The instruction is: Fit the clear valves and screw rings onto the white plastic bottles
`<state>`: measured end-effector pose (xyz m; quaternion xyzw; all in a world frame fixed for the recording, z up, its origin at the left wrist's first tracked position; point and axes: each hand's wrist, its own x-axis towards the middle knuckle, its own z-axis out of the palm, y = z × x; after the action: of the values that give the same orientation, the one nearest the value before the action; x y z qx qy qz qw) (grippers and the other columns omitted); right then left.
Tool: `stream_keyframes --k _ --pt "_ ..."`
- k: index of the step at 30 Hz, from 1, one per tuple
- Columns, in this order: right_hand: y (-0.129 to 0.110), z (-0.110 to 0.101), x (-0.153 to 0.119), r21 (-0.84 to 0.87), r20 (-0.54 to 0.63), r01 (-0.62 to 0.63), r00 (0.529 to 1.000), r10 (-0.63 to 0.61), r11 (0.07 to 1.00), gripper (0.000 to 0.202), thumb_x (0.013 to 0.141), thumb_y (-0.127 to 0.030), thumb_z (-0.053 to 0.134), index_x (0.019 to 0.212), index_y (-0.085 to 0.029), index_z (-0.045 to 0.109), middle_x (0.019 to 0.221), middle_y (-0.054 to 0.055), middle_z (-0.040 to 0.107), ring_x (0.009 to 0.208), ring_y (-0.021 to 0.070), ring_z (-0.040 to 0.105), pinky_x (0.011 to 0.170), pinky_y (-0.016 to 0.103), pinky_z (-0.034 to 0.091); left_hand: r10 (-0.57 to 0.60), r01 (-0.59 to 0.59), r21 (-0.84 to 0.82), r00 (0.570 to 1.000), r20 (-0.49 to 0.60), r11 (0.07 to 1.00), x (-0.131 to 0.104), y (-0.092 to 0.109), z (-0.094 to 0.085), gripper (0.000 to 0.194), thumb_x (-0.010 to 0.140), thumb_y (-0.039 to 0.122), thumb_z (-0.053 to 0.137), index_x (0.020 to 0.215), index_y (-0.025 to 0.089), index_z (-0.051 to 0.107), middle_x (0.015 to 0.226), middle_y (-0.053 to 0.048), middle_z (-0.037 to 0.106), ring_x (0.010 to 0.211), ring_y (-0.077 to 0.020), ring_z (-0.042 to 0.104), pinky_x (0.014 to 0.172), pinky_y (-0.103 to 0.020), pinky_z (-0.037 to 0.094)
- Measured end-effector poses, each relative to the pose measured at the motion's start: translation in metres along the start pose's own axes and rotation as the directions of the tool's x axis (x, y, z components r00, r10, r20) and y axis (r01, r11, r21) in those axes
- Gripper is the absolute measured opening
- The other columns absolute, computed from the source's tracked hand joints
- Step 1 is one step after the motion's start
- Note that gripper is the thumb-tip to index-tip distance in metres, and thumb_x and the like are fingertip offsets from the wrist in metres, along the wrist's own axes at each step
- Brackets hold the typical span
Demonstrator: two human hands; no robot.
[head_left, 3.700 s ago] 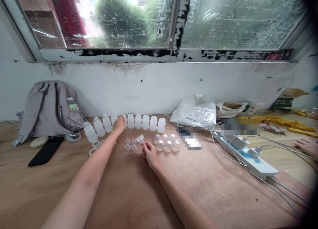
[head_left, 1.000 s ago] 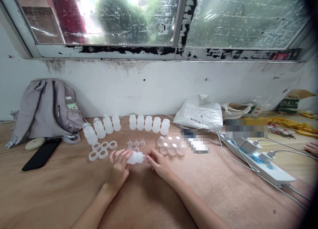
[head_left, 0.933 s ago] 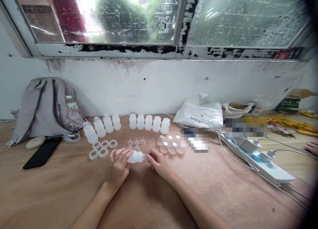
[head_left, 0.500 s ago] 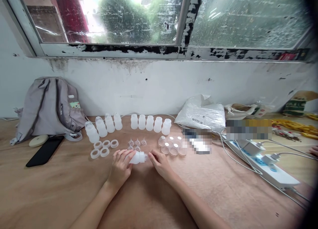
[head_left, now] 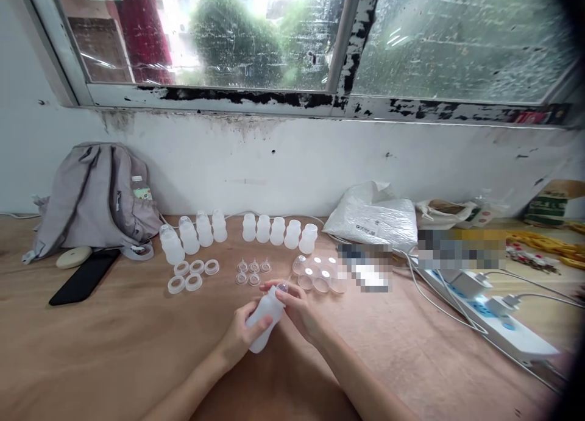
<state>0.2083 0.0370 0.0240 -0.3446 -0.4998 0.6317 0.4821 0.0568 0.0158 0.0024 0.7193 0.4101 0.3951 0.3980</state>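
A frosted white baby bottle (head_left: 269, 309) is tilted over the table, its top pointing away to the right. My left hand (head_left: 240, 336) is wrapped around the bottle's body. At the neck, my right hand (head_left: 299, 308) grips the top, where a clear tip shows between its fingers; the collar is partly hidden. Just beyond my hands lie several clear nipples (head_left: 254, 279). To their left are several white collar rings (head_left: 193, 281), and to their right several clear domed caps (head_left: 322, 279), close to my right hand.
Several assembled bottles (head_left: 204, 229) stand at the back left, beside a row of open bottles (head_left: 277, 231). A grey backpack (head_left: 91, 195) and black phone (head_left: 85, 278) are on the left. A plastic package (head_left: 372, 217) and a power strip (head_left: 507, 329) with cables occupy the right.
The bottle has turned from lying sideways to a steeper tilt, closer to me. My right hand has gone from the tip to around its neck. The view has shifted slightly.
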Motion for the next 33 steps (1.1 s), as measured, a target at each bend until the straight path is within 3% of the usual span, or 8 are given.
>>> stream_keyframes --k 5,7,10,13,18,23,28,33 --pt "0.008 0.005 0.000 0.036 -0.215 0.059 0.975 -0.050 0.998 0.020 0.070 -0.036 0.061 0.069 -0.017 0.060 0.074 0.005 0.063 0.072 0.0179 0.056 0.068 0.029 0.042 0.038 -0.029 0.075 0.992 -0.120 0.997 -0.004 -0.002 0.011 0.046 0.071 0.041 0.056 0.108 0.015 0.052 0.099 -0.010 0.058 0.092 -0.0237 0.052 0.082 -0.036 0.039" --pt "0.003 0.006 -0.002 0.107 -0.122 0.062 0.991 -0.049 0.992 0.020 0.070 -0.036 0.061 0.078 -0.018 0.060 0.080 0.005 0.064 0.080 0.0190 0.057 0.072 0.030 0.041 -0.097 0.098 -0.170 0.995 0.011 0.981 -0.005 0.001 0.013 0.044 0.072 0.047 0.053 0.098 0.012 0.055 0.085 -0.008 0.059 0.078 -0.0193 0.055 0.070 -0.030 0.043" --pt "-0.006 0.007 -0.006 0.178 0.040 0.031 0.998 -0.039 0.983 0.030 0.066 -0.037 0.064 0.090 -0.021 0.057 0.089 0.007 0.064 0.092 0.0217 0.055 0.076 0.031 0.041 -0.208 0.364 -0.565 0.924 0.322 0.741 -0.006 0.005 0.013 0.053 0.071 0.059 0.045 0.088 0.010 0.054 0.071 -0.005 0.055 0.055 -0.0119 0.051 0.048 -0.023 0.039" --pt "-0.008 0.008 -0.007 0.174 0.058 -0.029 0.998 0.019 0.984 0.024 0.065 -0.035 0.065 0.082 -0.020 0.057 0.084 0.006 0.064 0.088 0.0222 0.057 0.069 0.030 0.043 -0.205 0.456 -0.662 0.882 0.423 0.594 -0.007 0.007 0.014 0.045 0.069 0.052 0.054 0.090 0.012 0.051 0.073 -0.005 0.054 0.053 -0.0096 0.049 0.046 -0.021 0.037" --pt "0.002 0.015 -0.006 0.108 -0.143 0.027 0.990 -0.011 0.994 0.018 0.066 -0.030 0.064 0.066 -0.018 0.052 0.069 0.003 0.063 0.071 0.0176 0.058 0.062 0.027 0.044 -0.206 0.229 -0.345 0.973 0.102 0.910 -0.007 0.008 0.020 0.034 0.062 0.025 0.064 0.092 0.011 0.053 0.069 0.000 0.053 0.060 -0.0108 0.049 0.053 -0.020 0.038" --pt "0.001 0.013 -0.005 -0.158 -0.176 0.109 0.975 -0.136 0.981 0.020 0.069 -0.036 0.061 0.073 -0.018 0.053 0.073 0.003 0.062 0.072 0.0178 0.057 0.061 0.026 0.043 -0.037 0.038 0.031 0.998 -0.045 0.999 -0.006 0.009 0.018 0.048 0.069 0.028 0.057 0.114 0.017 0.043 0.091 -0.005 0.058 0.076 -0.0168 0.055 0.065 -0.026 0.045" --pt "0.000 -0.018 0.005 -0.704 -0.283 0.146 0.840 -0.463 0.695 0.023 0.081 -0.037 0.042 0.087 -0.019 0.053 0.081 0.004 0.057 0.066 0.0154 0.054 0.061 0.028 0.042 0.090 -0.011 0.304 0.965 -0.247 0.952 0.004 -0.002 0.001 0.043 0.070 0.034 0.056 0.110 0.020 0.047 0.092 -0.005 0.053 0.084 -0.0192 0.055 0.075 -0.032 0.045" --pt "0.005 -0.050 0.015 -0.938 -0.333 -0.209 0.761 -0.556 0.276 0.022 0.079 -0.032 0.044 0.095 -0.018 0.052 0.097 0.010 0.051 0.067 0.0180 0.054 0.053 0.028 0.038 0.158 -0.013 0.441 0.943 -0.293 0.897 0.006 -0.019 -0.015 0.042 0.072 0.034 0.055 0.111 0.020 0.045 0.097 -0.006 0.054 0.088 -0.0201 0.054 0.077 -0.034 0.045"
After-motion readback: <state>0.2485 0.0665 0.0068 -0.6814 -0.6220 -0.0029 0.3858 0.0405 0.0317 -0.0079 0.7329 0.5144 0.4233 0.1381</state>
